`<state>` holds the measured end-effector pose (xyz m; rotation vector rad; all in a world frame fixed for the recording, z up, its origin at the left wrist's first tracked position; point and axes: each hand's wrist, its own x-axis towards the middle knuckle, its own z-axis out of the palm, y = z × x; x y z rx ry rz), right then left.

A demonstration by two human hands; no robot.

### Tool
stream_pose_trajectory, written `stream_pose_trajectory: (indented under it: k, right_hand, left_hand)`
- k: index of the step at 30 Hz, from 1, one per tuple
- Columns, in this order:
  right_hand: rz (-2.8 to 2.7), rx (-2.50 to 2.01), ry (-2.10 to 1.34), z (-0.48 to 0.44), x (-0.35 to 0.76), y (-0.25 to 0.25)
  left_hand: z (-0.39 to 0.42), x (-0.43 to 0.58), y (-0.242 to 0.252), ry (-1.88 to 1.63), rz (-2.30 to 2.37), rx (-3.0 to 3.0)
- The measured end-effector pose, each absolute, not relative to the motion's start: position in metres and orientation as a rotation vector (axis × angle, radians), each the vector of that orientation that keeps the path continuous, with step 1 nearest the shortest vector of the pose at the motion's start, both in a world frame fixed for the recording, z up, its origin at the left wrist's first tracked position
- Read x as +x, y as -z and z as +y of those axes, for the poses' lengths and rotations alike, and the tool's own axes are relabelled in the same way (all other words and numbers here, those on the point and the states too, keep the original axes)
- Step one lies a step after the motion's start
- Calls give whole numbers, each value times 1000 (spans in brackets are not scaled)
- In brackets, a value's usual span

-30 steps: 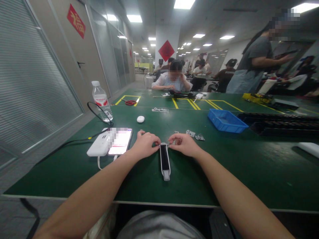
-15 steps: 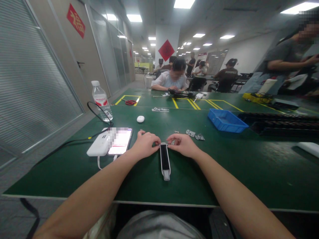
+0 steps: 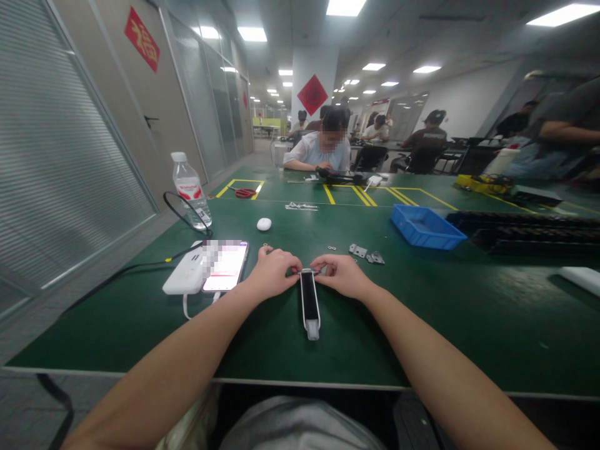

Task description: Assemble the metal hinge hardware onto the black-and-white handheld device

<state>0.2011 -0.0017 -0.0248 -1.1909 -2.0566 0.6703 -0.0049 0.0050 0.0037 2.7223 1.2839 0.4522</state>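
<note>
A long black strip in a silver frame lies on the green table, pointing away from me. My left hand rests curled at the strip's far end, fingertips pressed against its left side. My right hand pinches a small metal part at the same far end from the right. Several small silver hinges lie just beyond my right hand.
A phone on a white power bank lies to the left, with a water bottle and a white puck behind. A blue bin and black trays stand at right. Other people sit and stand at the far tables.
My right hand has shifted slightly left toward the strip's far end. A standing person at the right has moved further right, mostly out of view.
</note>
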Motion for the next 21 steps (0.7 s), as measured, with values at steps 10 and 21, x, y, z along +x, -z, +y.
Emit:
stream_pose_trajectory:
  k: [10, 21]
  right_hand:
    - [-2023, -1263, -607, 5, 221, 19]
    - [-1994, -1568, -286, 17, 239, 29]
  left_hand:
    - [4, -6, -6, -453, 1295, 2715]
    - [5, -7, -6, -429, 1290, 2718]
